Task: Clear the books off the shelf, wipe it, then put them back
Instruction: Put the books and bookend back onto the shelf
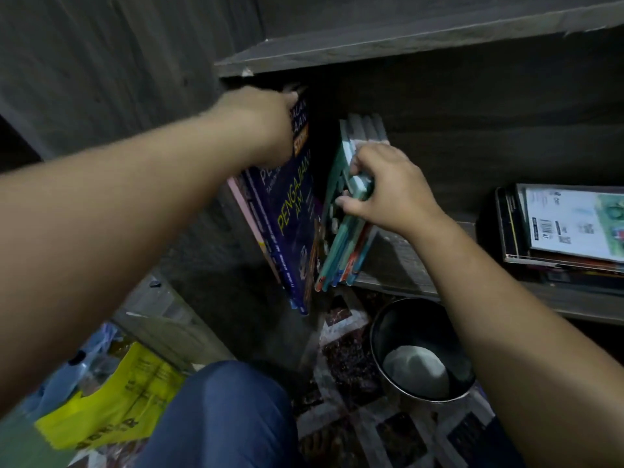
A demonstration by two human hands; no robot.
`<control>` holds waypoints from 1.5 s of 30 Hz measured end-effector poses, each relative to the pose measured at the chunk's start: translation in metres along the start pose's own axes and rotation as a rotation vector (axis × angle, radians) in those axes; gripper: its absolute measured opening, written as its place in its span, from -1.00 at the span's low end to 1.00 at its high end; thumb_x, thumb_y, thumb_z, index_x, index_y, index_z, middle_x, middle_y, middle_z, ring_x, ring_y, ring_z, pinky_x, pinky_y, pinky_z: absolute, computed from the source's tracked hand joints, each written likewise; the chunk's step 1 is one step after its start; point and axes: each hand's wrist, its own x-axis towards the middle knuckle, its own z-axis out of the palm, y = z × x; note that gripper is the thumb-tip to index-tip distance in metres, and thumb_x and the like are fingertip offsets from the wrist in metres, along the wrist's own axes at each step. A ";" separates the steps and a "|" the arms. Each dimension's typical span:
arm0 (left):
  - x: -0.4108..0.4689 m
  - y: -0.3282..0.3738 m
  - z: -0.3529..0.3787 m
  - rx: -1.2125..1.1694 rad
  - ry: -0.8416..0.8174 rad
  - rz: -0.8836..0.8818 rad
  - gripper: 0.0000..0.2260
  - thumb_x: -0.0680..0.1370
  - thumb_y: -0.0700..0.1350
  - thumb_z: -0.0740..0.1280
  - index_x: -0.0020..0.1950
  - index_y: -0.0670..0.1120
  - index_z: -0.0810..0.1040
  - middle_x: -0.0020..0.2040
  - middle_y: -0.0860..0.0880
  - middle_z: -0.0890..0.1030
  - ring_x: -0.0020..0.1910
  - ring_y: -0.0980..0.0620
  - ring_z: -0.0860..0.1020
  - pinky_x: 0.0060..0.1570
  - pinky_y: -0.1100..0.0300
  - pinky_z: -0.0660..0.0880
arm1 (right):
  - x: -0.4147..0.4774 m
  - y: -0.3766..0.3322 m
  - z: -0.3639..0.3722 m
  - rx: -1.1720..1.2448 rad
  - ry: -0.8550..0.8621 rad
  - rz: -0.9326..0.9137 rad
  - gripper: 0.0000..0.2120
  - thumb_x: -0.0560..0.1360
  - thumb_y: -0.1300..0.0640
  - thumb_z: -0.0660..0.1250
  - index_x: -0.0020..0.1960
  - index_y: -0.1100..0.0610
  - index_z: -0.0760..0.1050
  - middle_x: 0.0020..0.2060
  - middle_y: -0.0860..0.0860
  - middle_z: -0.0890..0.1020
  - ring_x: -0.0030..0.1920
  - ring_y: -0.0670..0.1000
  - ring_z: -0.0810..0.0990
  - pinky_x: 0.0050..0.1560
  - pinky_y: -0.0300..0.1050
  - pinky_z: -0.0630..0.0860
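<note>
A dark grey wooden shelf (398, 261) holds upright books at its left end. My left hand (266, 126) reaches over the top of a large dark blue book with yellow lettering (290, 211); its fingers are hidden behind the book. A thin pink book (248, 219) leans beside it on the left. My right hand (385, 187) grips a bundle of thin teal-spined books (341, 238), fingers curled round their top edges. Both groups tilt and jut past the shelf's front edge.
A flat stack of books (570, 231) lies at the shelf's right end. Below, a black bucket (422, 352) with a pale cloth inside stands on a patterned rug. A yellow plastic bag (111, 400) lies at lower left by my knee. The shelf above (371, 49) overhangs closely.
</note>
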 end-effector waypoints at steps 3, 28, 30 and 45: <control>0.007 0.018 0.034 -0.187 0.024 -0.034 -0.34 0.55 -0.10 0.32 0.55 0.21 0.09 0.35 -0.19 0.46 0.25 -0.26 0.48 0.11 -0.01 0.48 | -0.003 0.001 0.002 0.130 -0.014 -0.032 -0.54 0.26 -0.16 0.55 0.00 0.03 0.47 0.49 0.04 0.21 0.42 0.05 0.30 0.27 0.00 0.44; -0.022 -0.027 0.098 -0.254 0.326 0.099 0.00 0.21 0.11 0.61 0.49 -0.07 0.14 0.52 -0.04 0.25 0.56 -0.05 0.02 0.49 -0.12 -0.19 | -0.021 0.004 0.063 0.217 -0.444 0.360 -0.01 0.41 -0.08 0.47 0.56 -0.16 -0.16 0.51 -0.04 0.22 0.45 0.04 0.28 0.39 0.05 0.28; -0.014 -0.021 0.100 -0.253 0.342 0.060 -0.04 0.24 0.09 0.60 0.49 -0.05 0.14 0.51 -0.06 0.26 0.56 -0.06 0.00 0.49 -0.09 -0.21 | -0.018 0.003 0.064 0.169 -0.438 0.342 -0.03 0.43 -0.08 0.45 0.57 -0.11 -0.17 0.52 -0.03 0.21 0.46 0.03 0.27 0.40 0.02 0.25; -0.062 -0.007 0.146 -0.363 0.508 -0.125 0.05 0.26 -0.11 0.61 0.54 -0.31 0.02 0.54 -0.27 0.11 0.53 -0.23 0.06 0.50 -0.06 0.03 | 0.001 -0.009 0.041 0.235 -0.516 0.382 0.07 0.34 0.06 0.56 0.58 -0.06 -0.11 0.46 -0.01 0.33 0.39 0.02 0.36 0.40 0.00 0.31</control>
